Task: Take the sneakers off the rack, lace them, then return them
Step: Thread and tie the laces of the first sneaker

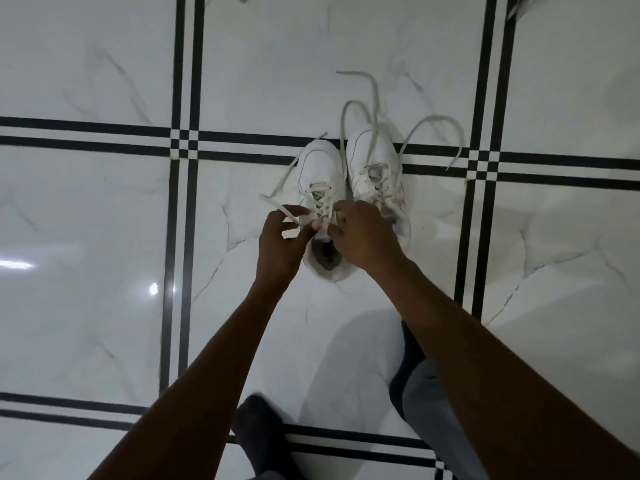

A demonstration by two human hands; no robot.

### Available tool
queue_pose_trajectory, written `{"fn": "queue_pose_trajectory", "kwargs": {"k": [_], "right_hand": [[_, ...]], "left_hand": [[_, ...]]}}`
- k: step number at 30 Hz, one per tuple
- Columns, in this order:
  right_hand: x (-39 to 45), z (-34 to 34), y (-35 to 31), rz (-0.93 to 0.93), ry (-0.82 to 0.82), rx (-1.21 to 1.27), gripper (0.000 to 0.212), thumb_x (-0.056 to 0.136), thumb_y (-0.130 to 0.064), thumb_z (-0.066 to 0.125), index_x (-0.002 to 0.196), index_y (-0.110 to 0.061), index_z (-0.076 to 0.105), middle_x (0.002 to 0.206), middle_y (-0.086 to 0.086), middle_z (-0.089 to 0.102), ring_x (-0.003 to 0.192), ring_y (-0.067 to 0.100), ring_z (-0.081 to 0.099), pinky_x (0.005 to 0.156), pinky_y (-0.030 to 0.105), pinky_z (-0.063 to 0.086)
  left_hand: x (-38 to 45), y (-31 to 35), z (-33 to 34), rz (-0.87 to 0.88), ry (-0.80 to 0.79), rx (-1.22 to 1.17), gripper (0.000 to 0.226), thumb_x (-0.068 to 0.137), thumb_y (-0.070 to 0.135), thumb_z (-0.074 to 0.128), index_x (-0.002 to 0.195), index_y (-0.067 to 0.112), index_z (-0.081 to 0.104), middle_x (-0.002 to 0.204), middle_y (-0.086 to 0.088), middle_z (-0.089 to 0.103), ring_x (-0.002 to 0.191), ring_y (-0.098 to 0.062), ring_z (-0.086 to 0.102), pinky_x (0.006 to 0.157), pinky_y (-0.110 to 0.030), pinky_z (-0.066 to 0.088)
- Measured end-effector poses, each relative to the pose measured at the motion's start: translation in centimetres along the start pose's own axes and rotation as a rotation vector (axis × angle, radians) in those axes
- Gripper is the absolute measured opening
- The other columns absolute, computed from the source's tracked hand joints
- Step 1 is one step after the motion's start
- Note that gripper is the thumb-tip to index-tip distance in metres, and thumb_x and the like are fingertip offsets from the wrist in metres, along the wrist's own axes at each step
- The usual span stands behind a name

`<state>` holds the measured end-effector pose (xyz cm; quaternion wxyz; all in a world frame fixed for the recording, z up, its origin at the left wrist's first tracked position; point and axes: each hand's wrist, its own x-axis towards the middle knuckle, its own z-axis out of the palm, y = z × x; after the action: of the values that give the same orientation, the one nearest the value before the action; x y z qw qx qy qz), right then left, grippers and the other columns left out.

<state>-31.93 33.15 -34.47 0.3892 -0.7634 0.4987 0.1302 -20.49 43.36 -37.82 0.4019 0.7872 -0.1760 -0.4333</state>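
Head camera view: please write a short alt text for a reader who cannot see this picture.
Seen from above, a person's left hand and right hand work the lace at the top eyelets of the left sneaker, one of two white sneakers side by side on a white marble-look floor with black lines. The right sneaker has loose laces trailing outward.

The right hand (pixel 360 233) covers the tongue and upper eyelets of the near white leather sneaker (pixel 320 174), so the lacing there is hidden. Whether the left hand's fingertips (pixel 306 230) pinch the flat white lace (pixel 277 206) is unclear. The far white sneaker's (pixel 372 150) heel sits behind the right wrist. A dark socked foot (pixel 256 424) is blurred, and both forearms run off the bottom edge.
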Motion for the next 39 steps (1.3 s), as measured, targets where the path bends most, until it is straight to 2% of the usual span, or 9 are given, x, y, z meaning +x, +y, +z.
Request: {"fn": "queue_pose_trajectory", "kwargs": {"k": [3,8,15,18,21,24,28,31,39], "right_hand": [[-0.1,1.0,0.2,-0.050,0.077,-0.040,0.034,0.093,-0.023,0.066,0.126,-0.014,0.060,0.125,0.009,0.061,0.119,0.026,0.058,0.099,0.032,0.044],[1.5,2.4,0.5,-0.143,0.217,0.054,0.021,0.092,-0.011,0.066,0.112,-0.014,0.067,0.116,0.007,0.060,0.104,0.024,0.062,0.086,0.031,0.054],[7.0,-0.2,-1.2,-0.242,0.069,0.191,0.037,0.080,-0.020,0.079,0.114,-0.009,0.070,0.112,0.012,0.066,0.100,0.028,0.066,0.088,0.040,0.055],[8.3,-0.9,-1.8,-0.212,0.041,0.309,0.035,0.086,-0.040,0.075,0.108,-0.013,0.073,0.106,0.003,0.074,0.096,0.017,0.068,0.083,0.033,0.055],[8.9,-0.6,-2.0,-0.210,0.077,0.398,0.020,0.087,-0.035,0.076,0.091,-0.015,0.072,0.093,-0.001,0.072,0.083,0.010,0.064,0.076,0.023,0.045],[9.2,-0.6,-1.9,-0.206,0.138,0.399,0.023,0.088,-0.028,0.076,0.073,-0.021,0.060,0.075,-0.004,0.064,0.070,0.010,0.060,0.071,0.030,0.050],[8.5,-0.6,-1.5,-0.151,0.230,0.439,0.022,0.091,-0.032,0.072,0.081,-0.015,0.061,0.084,0.010,0.073,0.080,0.029,0.073,0.080,0.053,0.060],[7.2,-0.2,-2.0,-0.176,0.315,0.352,0.023,0.100,-0.030,0.059,0.083,-0.019,0.048,0.074,-0.004,0.065,0.069,0.015,0.065,0.070,0.038,0.052],[6.6,0.5,-3.3,-0.318,0.451,0.075,0.012,0.103,-0.016,0.047,0.104,-0.005,0.048,0.096,0.018,0.073,0.088,0.037,0.070,0.061,0.034,0.039]], "left_hand": [[0.7,-0.5,0.4,0.090,0.071,0.042,0.022,0.089,0.022,0.080,0.105,0.009,0.070,0.104,-0.003,0.075,0.096,-0.010,0.070,0.077,-0.019,0.057],[2.7,0.1,-0.5,0.290,0.116,0.208,0.005,0.091,0.018,0.077,0.094,0.015,0.074,0.088,0.011,0.073,0.085,0.000,0.068,0.073,-0.009,0.051],[7.1,1.3,-2.6,0.526,0.155,0.495,0.017,0.096,0.025,0.061,0.105,0.015,0.070,0.097,0.000,0.076,0.086,-0.021,0.071,0.075,-0.044,0.061],[7.5,1.2,-2.5,0.535,0.189,0.590,0.026,0.094,0.033,0.050,0.106,0.015,0.065,0.096,0.001,0.075,0.085,-0.024,0.071,0.074,-0.044,0.058],[7.9,0.7,-2.1,0.550,0.216,0.618,0.015,0.099,0.023,0.054,0.103,0.010,0.059,0.089,-0.003,0.074,0.077,-0.028,0.069,0.066,-0.039,0.052],[8.0,0.9,-2.2,0.575,0.199,0.612,0.009,0.100,0.016,0.056,0.101,0.008,0.052,0.082,-0.009,0.071,0.070,-0.036,0.066,0.062,-0.043,0.050],[7.2,1.3,-2.5,0.583,0.205,0.640,0.015,0.099,0.013,0.056,0.109,0.003,0.050,0.081,-0.015,0.071,0.068,-0.040,0.065,0.057,-0.038,0.041],[6.6,1.5,-2.2,0.565,0.214,0.678,0.020,0.101,0.016,0.057,0.112,0.001,0.050,0.081,-0.017,0.072,0.067,-0.041,0.065,0.057,-0.036,0.038],[7.3,1.8,-1.8,0.582,0.297,0.698,0.021,0.104,0.019,0.054,0.113,0.000,0.050,0.081,-0.014,0.070,0.058,-0.020,0.047,0.050,-0.025,0.023]]}}
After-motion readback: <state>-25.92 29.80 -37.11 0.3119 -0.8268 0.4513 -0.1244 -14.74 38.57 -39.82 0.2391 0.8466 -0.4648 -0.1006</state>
